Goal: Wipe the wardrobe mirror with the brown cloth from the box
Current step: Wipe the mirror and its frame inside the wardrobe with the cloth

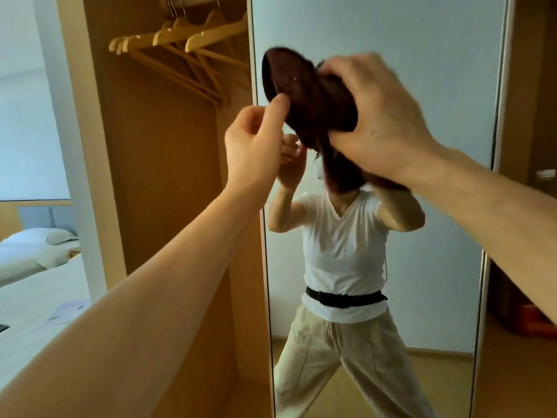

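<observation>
A dark brown cloth [304, 95] is bunched up in front of the tall wardrobe mirror [437, 86]. My right hand [379, 119] grips the bunch from the right, fingers curled round it. My left hand [256, 143] pinches the cloth's lower left edge between thumb and fingertips. The cloth is held high, close to the glass; I cannot tell whether it touches. The mirror shows a person in a white shirt and beige trousers with both arms raised.
Left of the mirror an open wooden wardrobe compartment [168, 191] holds several wooden hangers [187, 43] on a rail. A bed with white linen [33, 260] lies at far left. A wooden panel [536, 116] and an orange box [535, 322] are at right.
</observation>
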Available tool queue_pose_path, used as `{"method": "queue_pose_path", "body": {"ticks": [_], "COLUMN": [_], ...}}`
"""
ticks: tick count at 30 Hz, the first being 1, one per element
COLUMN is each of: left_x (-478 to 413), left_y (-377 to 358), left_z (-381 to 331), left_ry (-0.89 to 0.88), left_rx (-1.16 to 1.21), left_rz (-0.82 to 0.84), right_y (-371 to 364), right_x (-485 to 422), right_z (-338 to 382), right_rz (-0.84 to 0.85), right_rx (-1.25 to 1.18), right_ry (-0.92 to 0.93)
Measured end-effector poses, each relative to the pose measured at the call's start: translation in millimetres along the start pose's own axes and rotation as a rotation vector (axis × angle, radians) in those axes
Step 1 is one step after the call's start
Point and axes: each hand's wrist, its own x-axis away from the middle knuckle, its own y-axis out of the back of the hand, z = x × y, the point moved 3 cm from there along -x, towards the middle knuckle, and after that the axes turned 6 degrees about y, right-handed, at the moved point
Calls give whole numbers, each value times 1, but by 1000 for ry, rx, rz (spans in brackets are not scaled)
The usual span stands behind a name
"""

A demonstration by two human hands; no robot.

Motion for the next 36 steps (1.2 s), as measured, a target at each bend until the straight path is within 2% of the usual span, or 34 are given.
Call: {"method": "queue_pose_path", "body": {"ticks": [2,4,6,8,10,18,21,24,26,29,30,33,36], "left_x": [-7,-14,-14,-6,-3,1,3,9,10,7,6,4,3], "left_y": [11,22,30,32,34,43,41,45,47,46,45,43,46], "left_z": [17,50,86,110,122,131,130,130,130,127,128,129,134], "left_ry": [44,318,660,844,862,895,906,951,938,921,907,878,879], "left_rx": [-30,-20,43,146,193,332,397,393,357,323,335,289,255], "left_rz": [-168,-207,-59,143,218,192,238,258,266,252,251,204,209], "right_y": [-6,-24,-48,-63,-66,-93,-127,-139,-132,-114,-107,-82,-74], "right_x": [-10,-6,11,26,30,38,90,145,146,113,93,20,-23], "right_z": [-7,-20,-29,-33,-31,6,35,50,42,25,20,14,19], "right_rz": [-21,105,237,280,285,123,143,255,344,463,446,278,207], "right_rx": [227,347,386,397,389,464,391,318,291,347,376,475,522], "right_ry": [102,118,123,131,121,6,181,236,350,617,612,365,212]}}
